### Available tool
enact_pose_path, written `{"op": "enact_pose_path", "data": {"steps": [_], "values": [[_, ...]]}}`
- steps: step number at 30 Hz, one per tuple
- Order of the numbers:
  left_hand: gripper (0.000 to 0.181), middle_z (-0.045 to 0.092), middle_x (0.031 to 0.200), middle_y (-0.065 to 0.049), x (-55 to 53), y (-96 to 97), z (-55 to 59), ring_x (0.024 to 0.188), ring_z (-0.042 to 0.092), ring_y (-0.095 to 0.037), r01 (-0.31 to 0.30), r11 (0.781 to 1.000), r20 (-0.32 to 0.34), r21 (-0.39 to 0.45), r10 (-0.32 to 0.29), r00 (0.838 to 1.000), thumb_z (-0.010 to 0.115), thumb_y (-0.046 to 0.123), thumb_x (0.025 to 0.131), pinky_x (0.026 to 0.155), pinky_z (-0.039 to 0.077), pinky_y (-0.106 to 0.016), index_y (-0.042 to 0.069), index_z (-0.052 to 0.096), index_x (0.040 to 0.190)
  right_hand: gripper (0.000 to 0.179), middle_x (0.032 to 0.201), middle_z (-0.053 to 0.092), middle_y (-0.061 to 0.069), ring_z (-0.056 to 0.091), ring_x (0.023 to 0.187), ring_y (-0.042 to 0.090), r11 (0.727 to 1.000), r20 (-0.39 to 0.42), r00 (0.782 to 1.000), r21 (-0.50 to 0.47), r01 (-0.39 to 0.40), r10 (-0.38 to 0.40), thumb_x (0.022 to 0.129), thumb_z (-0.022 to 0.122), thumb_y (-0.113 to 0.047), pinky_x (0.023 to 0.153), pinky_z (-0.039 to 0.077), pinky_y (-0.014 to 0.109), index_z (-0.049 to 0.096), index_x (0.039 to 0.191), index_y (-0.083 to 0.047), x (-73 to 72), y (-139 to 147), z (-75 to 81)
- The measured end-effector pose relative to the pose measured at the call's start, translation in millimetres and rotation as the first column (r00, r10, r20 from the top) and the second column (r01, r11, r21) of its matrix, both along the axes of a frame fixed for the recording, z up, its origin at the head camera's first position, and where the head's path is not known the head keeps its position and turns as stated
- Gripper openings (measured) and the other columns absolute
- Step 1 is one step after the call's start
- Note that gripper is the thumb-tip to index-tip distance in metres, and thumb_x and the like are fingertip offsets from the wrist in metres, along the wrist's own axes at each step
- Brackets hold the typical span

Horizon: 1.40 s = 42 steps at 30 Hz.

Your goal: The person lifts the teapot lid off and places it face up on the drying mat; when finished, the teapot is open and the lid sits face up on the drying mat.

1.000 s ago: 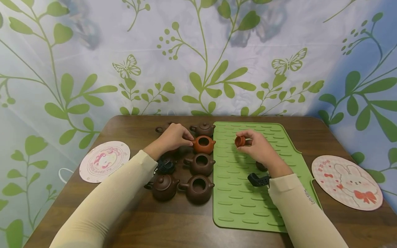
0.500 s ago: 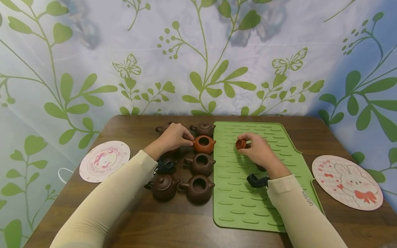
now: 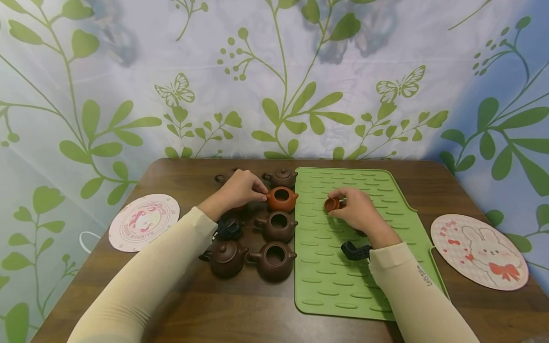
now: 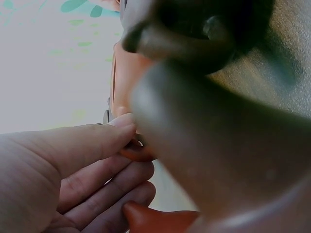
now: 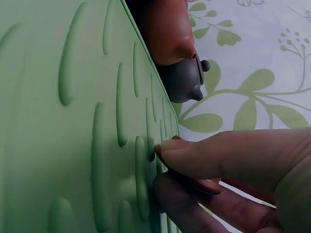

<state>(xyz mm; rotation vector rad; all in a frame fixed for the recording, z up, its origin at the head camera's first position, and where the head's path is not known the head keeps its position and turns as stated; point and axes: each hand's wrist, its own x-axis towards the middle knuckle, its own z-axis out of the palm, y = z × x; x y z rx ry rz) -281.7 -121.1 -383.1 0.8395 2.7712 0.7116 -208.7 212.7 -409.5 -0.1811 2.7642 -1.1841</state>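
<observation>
An orange teapot (image 3: 281,200) without its lid stands on the wooden table just left of the green ribbed mat (image 3: 343,281). My left hand (image 3: 262,193) pinches its handle (image 4: 136,151) between thumb and fingers. My right hand (image 3: 337,205) pinches the small orange lid (image 3: 331,205) low over the mat's far half. In the right wrist view the lid (image 5: 206,185) sits between thumb and fingers right at the mat (image 5: 73,121), and whether it touches the mat cannot be told. The orange teapot (image 5: 167,34) shows beyond the mat's edge.
Brown teapots stand by the orange one: a lidded one (image 3: 280,177) behind, two open ones (image 3: 278,226) (image 3: 274,261) in front, a lidded one (image 3: 225,258) at front left. A dark lid (image 3: 361,232) lies under my right wrist. Round printed coasters (image 3: 143,222) (image 3: 479,251) flank the table.
My right hand has come down and slightly nearer with the orange lid, from above the mat to just at its surface. The left hand has stayed on the teapot handle.
</observation>
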Motion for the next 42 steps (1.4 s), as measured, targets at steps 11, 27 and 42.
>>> {"op": "enact_pose_path", "data": {"steps": [11, 27, 42], "values": [[0.016, 0.078, 0.101, 0.002, -0.8, 0.0, -1.3, 0.101, 0.071, -0.019, -0.007, 1.0, -0.001, -0.005, 0.007, 1.0, 0.086, 0.02, 0.092, 0.09, 0.057, -0.04, 0.013, 0.086, 0.107, 0.048, 0.124, 0.066, 0.023, 0.066, 0.11, 0.038, 0.998, -0.004, 1.0, 0.054, 0.011, -0.01, 0.092, 0.083, -0.005, 0.08, 0.057, 0.046, 0.065, 0.135, 0.004, 0.6, -2.5, 0.1], [0.016, 0.078, 0.1, 0.002, -0.2, -0.4, -1.5, 0.098, 0.072, -0.018, -0.001, 1.0, 0.003, 0.012, 0.001, 1.0, 0.086, 0.02, 0.092, 0.088, 0.058, -0.038, 0.012, 0.086, 0.106, 0.054, 0.129, 0.065, 0.024, 0.065, 0.113, 0.039, 0.995, 0.024, 0.999, 0.099, 0.022, -0.025, 0.093, 0.082, -0.005, 0.081, 0.058, 0.047, 0.061, 0.142, 0.002, 5.7, -3.0, 9.4], [0.016, 0.078, 0.099, 0.002, -0.1, -0.8, -2.7, 0.097, 0.072, -0.017, -0.006, 1.0, 0.005, 0.018, 0.006, 1.0, 0.086, 0.02, 0.092, 0.088, 0.058, -0.038, 0.012, 0.086, 0.106, 0.052, 0.136, 0.061, 0.025, 0.061, 0.122, 0.043, 0.987, -0.01, 1.0, 0.161, -0.01, 0.012, 0.097, 0.079, -0.012, 0.09, 0.056, 0.053, 0.06, 0.144, 0.002, 6.7, 2.0, 16.3]]}}
